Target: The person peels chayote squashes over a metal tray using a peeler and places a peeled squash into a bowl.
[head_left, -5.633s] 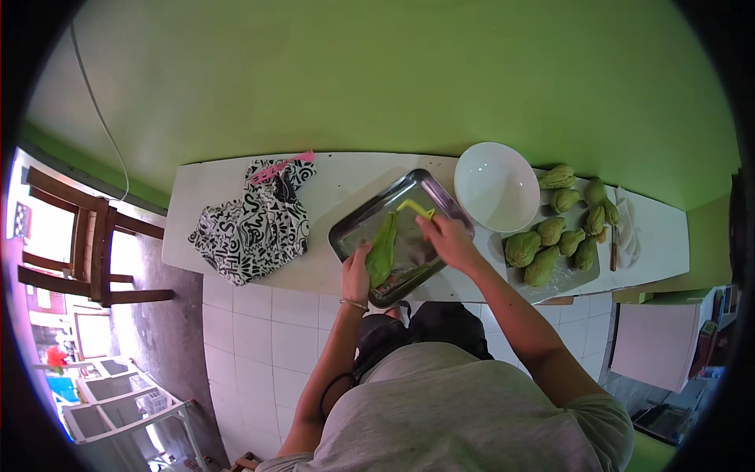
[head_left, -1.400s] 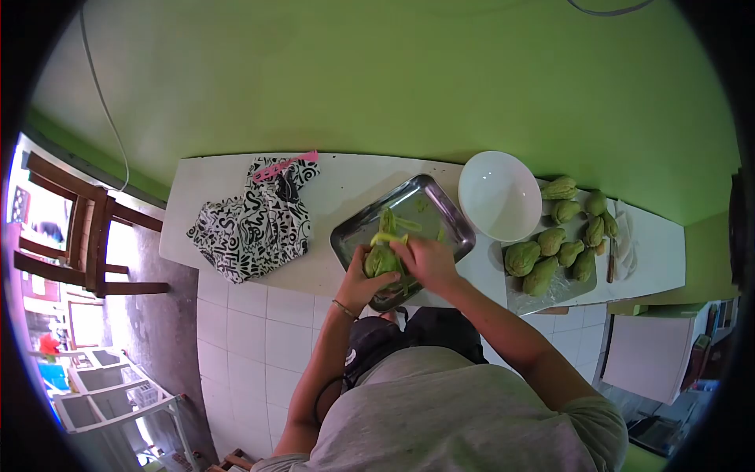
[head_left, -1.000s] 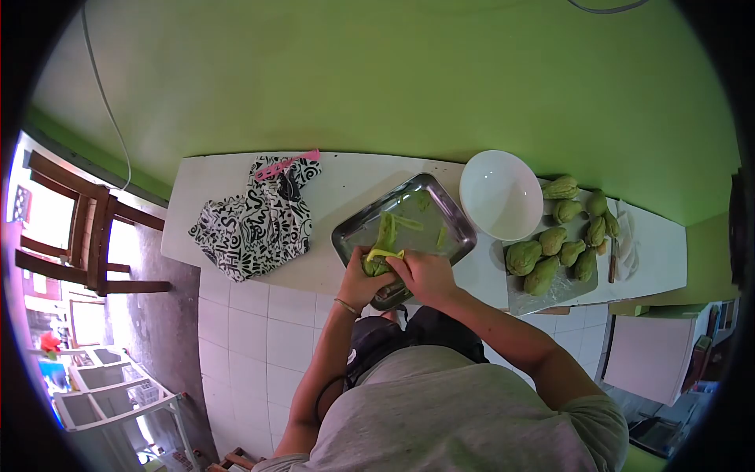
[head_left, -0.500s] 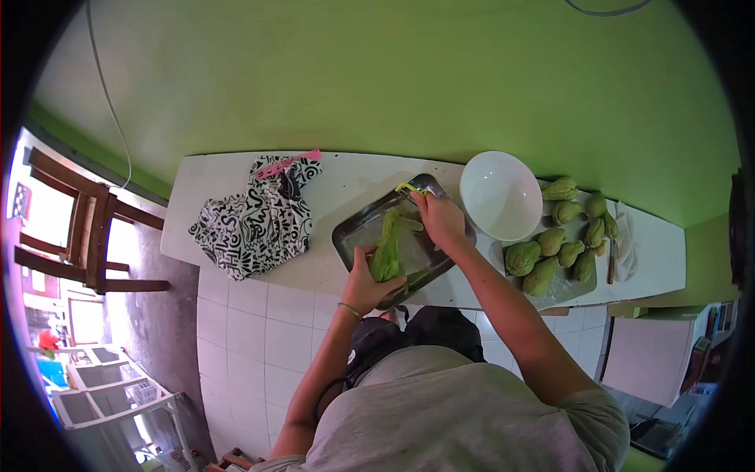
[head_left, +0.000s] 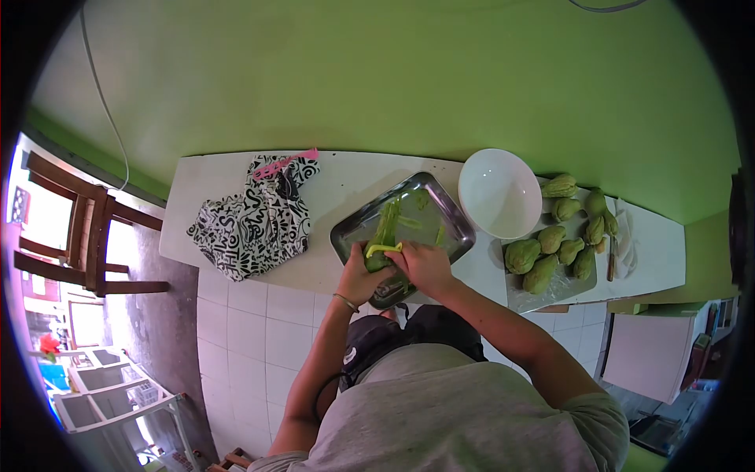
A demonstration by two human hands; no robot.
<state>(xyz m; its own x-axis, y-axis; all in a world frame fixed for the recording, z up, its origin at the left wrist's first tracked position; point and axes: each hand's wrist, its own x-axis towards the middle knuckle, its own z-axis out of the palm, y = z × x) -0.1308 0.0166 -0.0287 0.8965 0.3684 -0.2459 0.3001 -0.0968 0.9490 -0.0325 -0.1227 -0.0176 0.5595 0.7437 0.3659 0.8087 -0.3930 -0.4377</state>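
A metal tray [head_left: 458, 214] lies on the white counter in front of me. Above it my left hand [head_left: 363, 277] is wrapped round the lower end of a long green gourd-like vegetable [head_left: 385, 225], whose narrow end points away from me. My right hand [head_left: 425, 267] grips a yellow-green peeler [head_left: 383, 249]; its head lies across the vegetable near my left fingers. Strips of green peel [head_left: 410, 223] are in the tray. My right fingers hide the peeler's handle.
A white bowl [head_left: 500, 193] stands right of the tray. Farther right, several pear-shaped green vegetables [head_left: 540, 275] rest on and around a clear sheet, near a knife [head_left: 611, 260] and a white cloth [head_left: 626, 245]. Black-and-white patterned fabric [head_left: 255, 224] lies at the left. A green wall [head_left: 377, 86] backs the counter.
My right hand has brought the peeler from the tray's far side back toward me, onto the lower part of the vegetable. The left hand keeps its hold, nearly in place.
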